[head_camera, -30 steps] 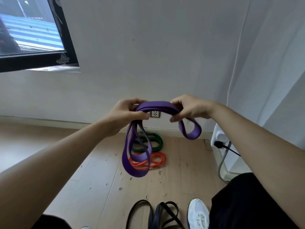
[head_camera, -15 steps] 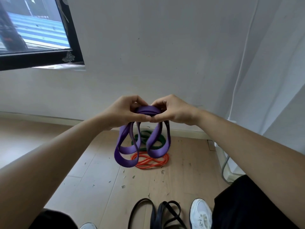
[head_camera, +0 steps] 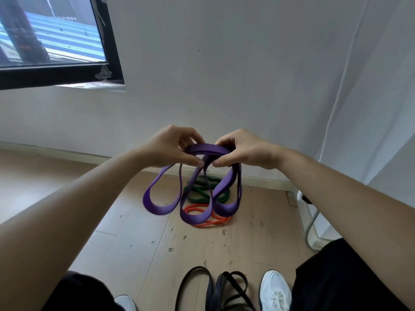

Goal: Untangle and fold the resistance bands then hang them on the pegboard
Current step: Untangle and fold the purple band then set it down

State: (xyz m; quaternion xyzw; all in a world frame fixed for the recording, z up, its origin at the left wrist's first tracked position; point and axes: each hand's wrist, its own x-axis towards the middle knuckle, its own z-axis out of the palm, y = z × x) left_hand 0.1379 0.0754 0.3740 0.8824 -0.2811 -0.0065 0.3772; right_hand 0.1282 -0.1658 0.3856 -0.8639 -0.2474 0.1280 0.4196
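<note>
I hold a wide purple resistance band (head_camera: 161,206) in the air at chest height, gathered into three hanging loops. My left hand (head_camera: 174,147) pinches the top of the bundle from the left. My right hand (head_camera: 244,149) pinches it from the right, thumbs nearly touching. On the wooden floor beyond lie a folded green band (head_camera: 197,196) and an orange band (head_camera: 215,221), partly hidden by the purple loops. Black bands (head_camera: 215,288) lie tangled by my feet. No pegboard is in view.
A white wall (head_camera: 224,75) faces me, with a dark-framed window (head_camera: 112,52) at the upper left. A white curtain (head_camera: 381,108) hangs at the right over a white unit with a grey cable (head_camera: 311,225). My white shoes (head_camera: 275,290) and small debris are on the floor.
My hands came together from apart, folding the purple band from one long loop and a short one into three shorter hanging loops. The loops now swing out to the left.
</note>
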